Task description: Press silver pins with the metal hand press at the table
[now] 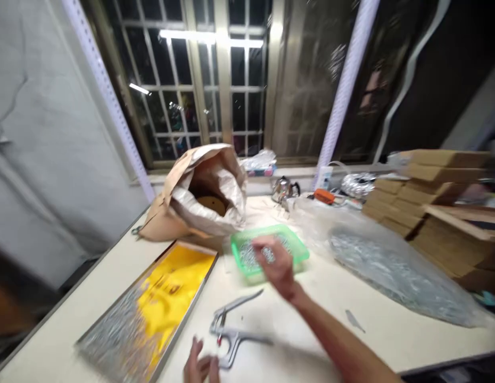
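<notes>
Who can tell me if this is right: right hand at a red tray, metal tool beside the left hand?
The colour is wrong: the head view shows the right hand at a green tray, with the metal tool beside the left hand.

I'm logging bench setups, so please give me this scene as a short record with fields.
Left hand: at the near end of the plier-like tool; grip unclear
Right hand: over the green basket; too blurred to tell whether it holds anything
Basket contents: small pieces, blurred
Tray: yellow inside, thin grey pieces heaped toward its near end
Behind tray: open paper bag
Right side: clear plastic bag, stacked cardboard boxes
Background: barred window
</notes>
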### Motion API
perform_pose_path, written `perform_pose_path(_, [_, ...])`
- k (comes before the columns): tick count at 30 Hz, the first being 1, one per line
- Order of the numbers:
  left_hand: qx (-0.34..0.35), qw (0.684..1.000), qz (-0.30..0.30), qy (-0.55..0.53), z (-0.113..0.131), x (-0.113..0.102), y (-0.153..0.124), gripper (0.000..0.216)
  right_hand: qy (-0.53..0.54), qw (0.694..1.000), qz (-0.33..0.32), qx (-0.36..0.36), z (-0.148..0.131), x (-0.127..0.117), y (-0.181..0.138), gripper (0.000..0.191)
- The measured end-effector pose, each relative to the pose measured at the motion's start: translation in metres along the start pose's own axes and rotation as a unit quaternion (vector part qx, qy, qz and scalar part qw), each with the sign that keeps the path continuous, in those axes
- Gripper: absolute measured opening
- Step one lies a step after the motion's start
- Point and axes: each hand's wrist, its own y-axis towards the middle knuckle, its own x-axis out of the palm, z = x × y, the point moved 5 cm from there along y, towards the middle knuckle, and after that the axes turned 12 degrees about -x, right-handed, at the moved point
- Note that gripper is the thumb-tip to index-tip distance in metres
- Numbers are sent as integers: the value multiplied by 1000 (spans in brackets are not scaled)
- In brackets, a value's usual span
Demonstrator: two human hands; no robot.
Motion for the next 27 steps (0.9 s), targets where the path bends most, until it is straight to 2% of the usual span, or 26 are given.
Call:
perform_pose_path(1, [-5,1000,-1,11,-9,-7,-10,50,-30,999,-12,21,17,-7,0,25])
perform_pose_path(4, [24,999,-22,40,-15,-18,-30,45,-101,985,-136,28,45,-5,-24,26])
perform_pose_path(6, [80,995,-29,56,-2,-25,-33,34,-82,980,-178,16,38,-2,-57,29])
perform_pose_path(8, [156,984,-32,80,21,-39,-25,26,-28,978,-205,1,14,0,-95,29])
perform_pose_path(10, [205,969,-36,132,41,-58,-2,23,14,977,-212,4,-13,0,-129,29])
perform_pose_path(13, [163,951,-5,264,49,-88,59,23,56,976,-207,24,-42,3,-166,27])
perform_pose_path(15, [137,930,-1,342,43,-98,99,22,75,977,-196,42,-51,5,-182,26])
perform_pose_path(18, [133,882,-58,448,27,-90,140,22,86,978,-181,59,-51,7,-192,25])
perform_pose_path(22, [148,812,-145,546,14,-68,159,23,63,981,-164,81,-43,4,-187,23])
perform_pose_path(24, [145,797,-175,560,11,-64,163,23,53,979,-173,95,-40,4,-181,25])
perform_pose_path(27, [149,795,-202,552,3,-65,170,23,56,973,-193,111,-39,6,-171,27])
